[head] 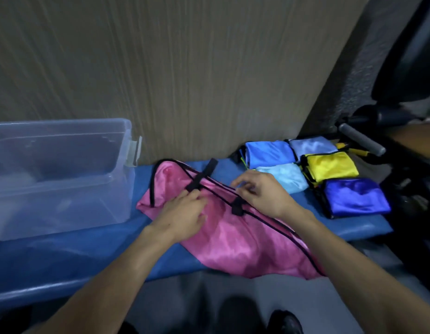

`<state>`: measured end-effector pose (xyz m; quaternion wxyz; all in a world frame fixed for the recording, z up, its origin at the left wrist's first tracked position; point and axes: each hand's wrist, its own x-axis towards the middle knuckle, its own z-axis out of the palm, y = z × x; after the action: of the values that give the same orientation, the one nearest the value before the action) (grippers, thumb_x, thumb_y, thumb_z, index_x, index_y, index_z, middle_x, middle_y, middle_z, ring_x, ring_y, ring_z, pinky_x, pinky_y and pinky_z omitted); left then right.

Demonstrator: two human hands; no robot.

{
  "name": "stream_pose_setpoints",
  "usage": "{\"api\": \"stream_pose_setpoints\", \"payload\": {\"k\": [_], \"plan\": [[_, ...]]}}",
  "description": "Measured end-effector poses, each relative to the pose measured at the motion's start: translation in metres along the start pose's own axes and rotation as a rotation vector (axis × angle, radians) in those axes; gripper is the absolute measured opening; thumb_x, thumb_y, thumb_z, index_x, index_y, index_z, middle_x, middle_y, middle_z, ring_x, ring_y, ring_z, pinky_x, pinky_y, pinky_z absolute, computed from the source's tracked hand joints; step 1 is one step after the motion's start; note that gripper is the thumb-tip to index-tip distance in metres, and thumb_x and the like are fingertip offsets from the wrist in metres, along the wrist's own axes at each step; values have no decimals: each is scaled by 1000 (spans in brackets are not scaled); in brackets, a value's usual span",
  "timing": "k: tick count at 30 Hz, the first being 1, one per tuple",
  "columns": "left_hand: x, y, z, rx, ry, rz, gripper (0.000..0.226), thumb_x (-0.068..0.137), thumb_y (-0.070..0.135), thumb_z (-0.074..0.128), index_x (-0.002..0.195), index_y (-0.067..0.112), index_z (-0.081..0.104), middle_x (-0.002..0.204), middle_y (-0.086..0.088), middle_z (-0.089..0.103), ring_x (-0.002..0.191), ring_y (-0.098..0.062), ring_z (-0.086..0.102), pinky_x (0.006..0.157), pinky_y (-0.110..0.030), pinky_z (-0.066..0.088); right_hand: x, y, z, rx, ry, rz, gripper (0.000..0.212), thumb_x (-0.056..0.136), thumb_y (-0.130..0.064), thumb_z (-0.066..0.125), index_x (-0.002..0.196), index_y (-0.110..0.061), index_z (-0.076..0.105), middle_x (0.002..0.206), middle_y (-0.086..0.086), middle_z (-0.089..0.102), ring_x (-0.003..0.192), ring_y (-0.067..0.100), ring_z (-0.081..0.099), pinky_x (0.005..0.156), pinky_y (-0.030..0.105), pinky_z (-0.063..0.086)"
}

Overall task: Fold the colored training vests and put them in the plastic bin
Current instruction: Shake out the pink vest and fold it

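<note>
Now lying with its long axis running from frame centre toward lower right, touching both hands: pink training vest, left hand pressing it with loosely straight fingers, right hand pinching its black trim.

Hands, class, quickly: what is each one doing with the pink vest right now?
Left hand: open, fingers pressing flat on the pink vest.
Right hand: fingers curled at the vest's black trim; an actual pinch cannot be told.

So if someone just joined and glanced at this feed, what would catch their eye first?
Probably the pink vest, spread across the middle of the blue bench with both hands on it: the left hand lies on the fabric, the right hand works at its black trim. Next, the folded vests in blues and yellow at the right end, and the clear plastic bin on the left.
</note>
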<state>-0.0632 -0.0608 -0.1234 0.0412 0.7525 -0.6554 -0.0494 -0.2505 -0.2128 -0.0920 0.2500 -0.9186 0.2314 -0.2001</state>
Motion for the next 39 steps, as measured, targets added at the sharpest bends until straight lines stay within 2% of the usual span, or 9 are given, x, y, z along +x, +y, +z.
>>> {"api": "stream_pose_setpoints", "payload": {"k": [5, 11, 14, 19, 23, 27, 32, 35, 39], "plan": [[2, 59, 14, -143, 30, 317, 37, 97, 33, 57, 133, 27, 59, 132, 8, 53, 119, -19, 51, 101, -39, 46, -89, 40, -40, -76, 174, 147, 11, 88, -7, 73, 95, -15, 77, 90, -4, 72, 77, 10, 66, 70, 20, 51], [11, 95, 21, 97, 57, 180, 38, 97, 34, 55, 135, 31, 53, 142, 1, 37, 124, -27, 43, 93, -47, 50, -173, 78, -57, -149, 225, 368, 8, 84, -24, 78, 89, -21, 72, 81, -11, 70, 71, 6, 63, 70, 29, 51], [15, 104, 22, 120, 181, 124, 35, 91, 29, 67, 124, 24, 61, 139, -5, 40, 119, -31, 44, 83, -48, 53, -198, 92, -52, -212, 99, 539, 44, 73, -64, 75, 92, -28, 60, 88, -10, 64, 78, 11, 61, 70, 32, 49], [25, 122, 30, 88, 332, 319, 38, 70, 19, 85, 104, 18, 68, 126, -5, 53, 109, -29, 49, 81, -46, 54, -215, 102, -36, -101, 8, 697, 89, 51, -78, 78, 114, -23, 49, 113, -5, 54, 102, 14, 55, 82, 28, 44], [27, 149, 39, -44, 249, 576, 27, 88, 30, 70, 114, 29, 65, 118, 11, 50, 109, -13, 46, 90, -33, 49, -214, 110, -35, 91, 8, 806, 60, 75, -40, 84, 125, -23, 54, 119, -4, 61, 109, 14, 59, 88, 30, 49], [40, 183, 44, 15, 147, 703, 39, 89, 38, 64, 126, 29, 58, 127, 8, 47, 114, -16, 43, 99, -37, 44, -206, 111, -34, 384, 92, 921, 22, 85, -12, 68, 107, -16, 66, 89, 2, 66, 79, 19, 63, 76, 40, 55], [60, 220, 51, 249, 61, 716, 56, 85, 48, 72, 132, 24, 54, 137, 0, 37, 121, -25, 36, 100, -40, 34, -206, 116, -35, 639, 53, 1089, 19, 86, -13, 60, 103, -12, 67, 93, 9, 62, 85, 24, 59, 76, 35, 59], [65, 224, 57, 211, 92, 721, 30, 88, 41, 70, 111, 24, 59, 128, 2, 40, 117, -25, 38, 96, -39, 32, -206, 125, -37, 757, 108, 1096, 19, 86, -8, 49, 93, -13, 67, 79, 7, 59, 75, 23, 57, 82, 46, 63], [70, 212, 54, 25, 57, 742, 12, 95, 37, 63, 92, 31, 52, 116, 15, 45, 117, -18, 36, 99, -38, 30, -211, 131, -36, 768, 117, 1028, 29, 92, 8, 46, 92, -10, 70, 71, 4, 59, 70, 18, 59, 71, 38, 61]]}}
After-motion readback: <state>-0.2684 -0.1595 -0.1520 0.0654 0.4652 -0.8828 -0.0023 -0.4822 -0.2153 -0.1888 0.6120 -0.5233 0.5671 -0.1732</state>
